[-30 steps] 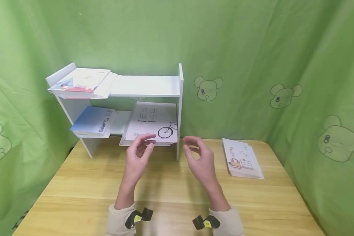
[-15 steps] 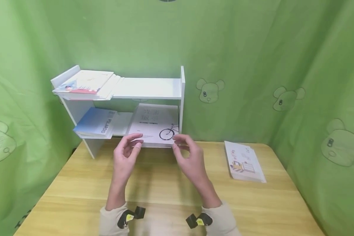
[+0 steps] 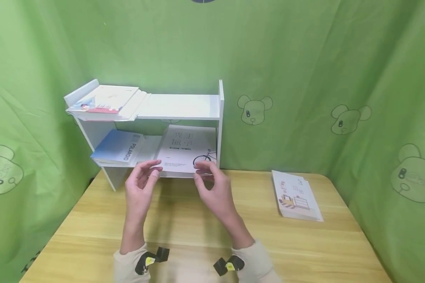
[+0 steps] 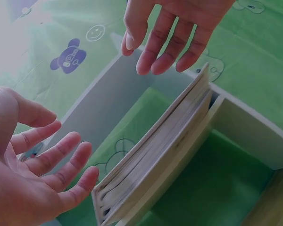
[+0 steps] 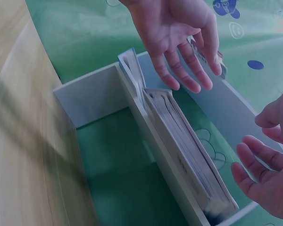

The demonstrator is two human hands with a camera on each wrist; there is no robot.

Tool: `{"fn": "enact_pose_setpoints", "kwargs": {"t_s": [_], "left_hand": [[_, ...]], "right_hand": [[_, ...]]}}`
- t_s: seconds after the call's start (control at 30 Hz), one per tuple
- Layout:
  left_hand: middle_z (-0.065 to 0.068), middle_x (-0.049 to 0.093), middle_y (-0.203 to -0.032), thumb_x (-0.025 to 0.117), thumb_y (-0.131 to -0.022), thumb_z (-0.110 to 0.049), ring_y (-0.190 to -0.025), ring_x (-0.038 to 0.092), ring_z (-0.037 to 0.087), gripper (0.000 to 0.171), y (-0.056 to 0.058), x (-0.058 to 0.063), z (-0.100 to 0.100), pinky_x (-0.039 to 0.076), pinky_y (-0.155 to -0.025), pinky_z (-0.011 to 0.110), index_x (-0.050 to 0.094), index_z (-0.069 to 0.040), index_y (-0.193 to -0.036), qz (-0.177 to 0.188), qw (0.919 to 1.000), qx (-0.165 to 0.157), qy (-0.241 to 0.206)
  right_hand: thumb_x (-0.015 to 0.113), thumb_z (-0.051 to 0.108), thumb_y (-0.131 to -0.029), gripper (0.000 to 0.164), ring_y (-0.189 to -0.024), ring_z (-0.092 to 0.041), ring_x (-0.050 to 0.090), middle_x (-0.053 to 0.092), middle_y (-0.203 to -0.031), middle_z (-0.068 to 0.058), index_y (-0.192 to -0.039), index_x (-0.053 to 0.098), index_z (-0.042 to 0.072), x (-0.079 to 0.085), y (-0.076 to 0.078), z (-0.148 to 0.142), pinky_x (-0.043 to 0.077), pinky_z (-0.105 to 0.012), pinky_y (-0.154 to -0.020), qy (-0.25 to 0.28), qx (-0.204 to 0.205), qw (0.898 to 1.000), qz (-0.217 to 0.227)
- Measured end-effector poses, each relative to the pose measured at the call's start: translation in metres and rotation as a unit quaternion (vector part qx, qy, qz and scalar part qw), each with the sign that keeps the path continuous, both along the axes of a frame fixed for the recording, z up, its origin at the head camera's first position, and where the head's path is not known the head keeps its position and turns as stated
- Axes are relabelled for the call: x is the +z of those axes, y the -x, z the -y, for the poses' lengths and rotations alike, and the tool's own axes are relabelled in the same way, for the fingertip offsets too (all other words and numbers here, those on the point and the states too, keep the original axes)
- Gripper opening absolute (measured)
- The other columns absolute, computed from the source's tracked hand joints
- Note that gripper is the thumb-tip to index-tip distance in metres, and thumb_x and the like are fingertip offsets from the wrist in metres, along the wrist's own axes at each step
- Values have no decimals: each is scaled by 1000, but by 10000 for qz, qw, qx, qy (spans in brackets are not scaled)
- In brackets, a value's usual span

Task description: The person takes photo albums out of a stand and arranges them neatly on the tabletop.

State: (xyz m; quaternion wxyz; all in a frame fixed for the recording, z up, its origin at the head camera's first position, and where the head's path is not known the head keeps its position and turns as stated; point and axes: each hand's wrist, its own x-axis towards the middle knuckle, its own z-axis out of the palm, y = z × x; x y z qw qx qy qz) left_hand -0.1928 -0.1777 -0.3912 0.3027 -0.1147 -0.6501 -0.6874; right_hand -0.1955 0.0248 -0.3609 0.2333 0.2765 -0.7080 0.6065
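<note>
In the head view, a white book [image 3: 184, 151] with a bicycle on its cover lies on top of a stack at the right of the lower shelf. My left hand [image 3: 140, 186] is near the stack's front left corner, fingers loosely bent. At the front right is my right hand [image 3: 214, 188], thumb and fingers apart, covering part of the bicycle in that view. Both wrist views show a gap between the hands and the stack's page edges [image 4: 155, 146]. Neither hand holds anything.
A white two-tier shelf [image 3: 184, 105] stands on the wooden table [image 3: 184, 243]. More books [image 3: 109, 100] lie at upper left. A blue-and-white POLAROID book [image 3: 118, 147] lies at lower left. Right of the shelf are white booklets [image 3: 297, 196]. Green curtain [image 3: 287, 47] surrounds the table.
Both hands have shifted left in the head view, the right one from beside the shelf's side panel to the front of the stack. The view has tilted slightly; the books look unmoved.
</note>
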Motion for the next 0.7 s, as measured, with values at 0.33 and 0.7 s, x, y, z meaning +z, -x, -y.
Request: {"fn": "enact_pose_setpoints", "kwargs": {"t_s": [0.33, 0.7], "left_hand": [[29, 63, -123, 57, -98, 10, -109, 66, 32, 26, -2, 5, 25, 58, -94, 33, 60, 12, -124, -53, 9988, 243, -414], [25, 67, -121, 57, -99, 9, -104, 67, 28, 25, -5, 14, 53, 60, -88, 29, 60, 14, -123, -118, 9972, 458, -571]], "right_hand": [[67, -8, -92, 28, -102, -30, 69, 70, -113, -20, -120, 65, -3, -20, 23, 24, 61, -37, -89, 132, 266, 9995, 122], [68, -2, -94, 25, -103, -23, 69, 70, -113, -14, -118, 65, 2, -2, 29, 40, 60, -31, -91, 240, 416, 9979, 437]]}}
